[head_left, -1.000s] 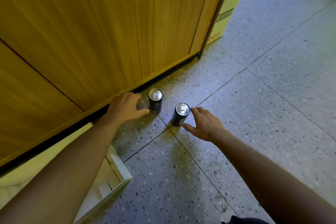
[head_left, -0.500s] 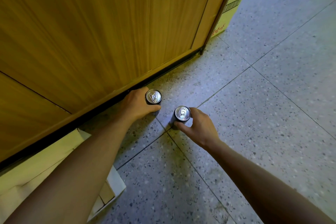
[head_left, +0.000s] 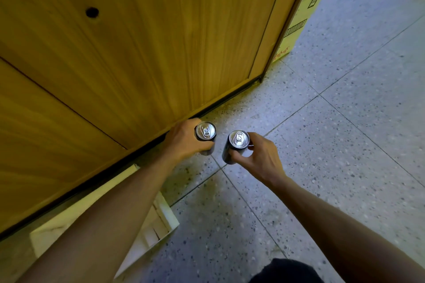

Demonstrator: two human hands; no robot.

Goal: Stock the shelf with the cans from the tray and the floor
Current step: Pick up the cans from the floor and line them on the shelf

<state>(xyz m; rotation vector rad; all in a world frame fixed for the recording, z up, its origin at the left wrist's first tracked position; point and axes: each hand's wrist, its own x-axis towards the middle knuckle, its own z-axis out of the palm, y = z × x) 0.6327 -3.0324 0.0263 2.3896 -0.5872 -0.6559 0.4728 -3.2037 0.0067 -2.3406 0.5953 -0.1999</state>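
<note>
Cans first: two dark ones with silver tops. The left can [head_left: 205, 131] is just beside the foot of the wooden cabinet [head_left: 138, 53], and the right can [head_left: 239, 139] is near it over the speckled floor [head_left: 322, 145]. A second ago both stood free with the hands open beside them. Now the left hand [head_left: 184, 142] is wrapped round the left can, thumb across its front, and the right hand [head_left: 261, 159] pinches the right can near its top between thumb and fingers. Whether either can has left the floor cannot be told from above. Both floor cans look secured, so the lift to the shelf — not in view — probably comes next. A white tray [head_left: 162, 216] lies under the left forearm, and a cardboard box [head_left: 299, 30] stands past the cabinet's corner.
</note>
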